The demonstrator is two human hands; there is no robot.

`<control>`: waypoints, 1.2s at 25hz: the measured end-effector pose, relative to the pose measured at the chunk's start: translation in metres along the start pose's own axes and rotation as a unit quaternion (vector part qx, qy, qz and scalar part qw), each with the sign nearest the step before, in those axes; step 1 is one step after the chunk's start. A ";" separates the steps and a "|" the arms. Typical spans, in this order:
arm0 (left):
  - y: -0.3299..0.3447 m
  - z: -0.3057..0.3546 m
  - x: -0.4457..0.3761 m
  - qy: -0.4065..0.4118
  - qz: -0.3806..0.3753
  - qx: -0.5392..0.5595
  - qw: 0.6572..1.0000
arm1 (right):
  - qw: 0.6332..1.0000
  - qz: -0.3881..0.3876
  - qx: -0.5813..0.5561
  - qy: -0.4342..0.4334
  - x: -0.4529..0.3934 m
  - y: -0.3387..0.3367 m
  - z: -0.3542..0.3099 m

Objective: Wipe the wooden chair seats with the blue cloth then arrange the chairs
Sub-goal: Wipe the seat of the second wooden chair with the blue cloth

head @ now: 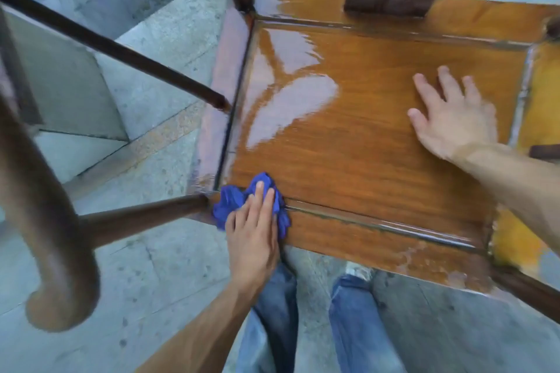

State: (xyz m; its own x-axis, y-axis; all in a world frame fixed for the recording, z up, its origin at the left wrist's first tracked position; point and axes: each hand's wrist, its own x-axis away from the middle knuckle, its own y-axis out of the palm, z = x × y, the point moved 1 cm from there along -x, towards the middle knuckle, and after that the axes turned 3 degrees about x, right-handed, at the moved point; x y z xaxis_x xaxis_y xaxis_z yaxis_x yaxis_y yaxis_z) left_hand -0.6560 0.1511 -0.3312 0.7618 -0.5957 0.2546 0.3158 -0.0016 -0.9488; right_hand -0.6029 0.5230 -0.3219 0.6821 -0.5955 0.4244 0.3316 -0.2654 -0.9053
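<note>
Blue cloth (247, 201): bunched at near-left corner of wooden chair seat (363, 142), pressed under straight fingers of left hand (251, 239). Right hand (451, 118): flat, fingers spread, near seat's right edge (glossy surface).

Both forearms are bare, with no sleeves, gloves, watch or rings visible. Left hand (253, 239) and right hand (451, 118) are uncovered. The legs wear blue denim jeans (357, 330), faded, with creases along the fabric.

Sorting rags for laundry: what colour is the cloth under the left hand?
Blue: a crumpled blue cloth under the left hand, clearest in the head view.
</note>
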 end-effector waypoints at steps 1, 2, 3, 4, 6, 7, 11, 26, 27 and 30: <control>0.011 0.024 0.008 0.043 0.006 0.003 0.999 | 1.000 -0.004 0.017 -0.008 -0.001 -0.004 0.006; 0.023 0.051 0.014 0.085 0.007 0.010 0.996 | 0.999 -0.011 0.028 -0.016 -0.003 -0.009 0.010; 0.036 0.082 0.022 0.138 -0.001 0.017 0.990 | 0.999 -0.026 0.034 -0.026 -0.003 -0.013 0.014; 0.047 0.114 0.029 0.205 -0.011 0.015 0.979 | 0.998 -0.039 0.034 -0.039 0.000 -0.013 0.020; 0.060 0.169 0.026 0.328 -0.013 -0.002 0.944 | 0.996 -0.064 0.016 -0.063 0.000 -0.019 0.031; 0.067 0.194 0.021 0.383 -0.023 -0.008 0.924 | 0.994 -0.078 0.005 -0.074 -0.001 -0.024 0.036; 0.081 0.258 0.001 0.528 -0.049 -0.046 0.847 | 0.988 -0.120 0.006 -0.099 0.012 -0.024 0.045; 0.004 0.156 -0.121 0.251 0.011 0.131 0.959 | 0.992 -0.039 -0.093 -0.077 0.032 -0.024 0.058; 0.006 0.160 -0.143 0.246 0.018 0.048 0.968 | 0.992 -0.027 -0.097 -0.078 0.025 -0.022 0.060; 0.026 0.211 -0.156 0.291 0.036 -0.037 0.955 | 0.991 0.011 -0.106 -0.079 0.000 -0.019 0.065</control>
State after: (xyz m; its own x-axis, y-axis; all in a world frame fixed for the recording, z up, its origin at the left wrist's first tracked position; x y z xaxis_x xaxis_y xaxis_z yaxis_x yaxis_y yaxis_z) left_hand -0.6473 0.4130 -0.3557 0.3294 -0.9421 0.0621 0.2177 0.0118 -0.9759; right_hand -0.5670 0.5770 -0.3036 0.7869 -0.4804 0.3874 0.1828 -0.4181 -0.8898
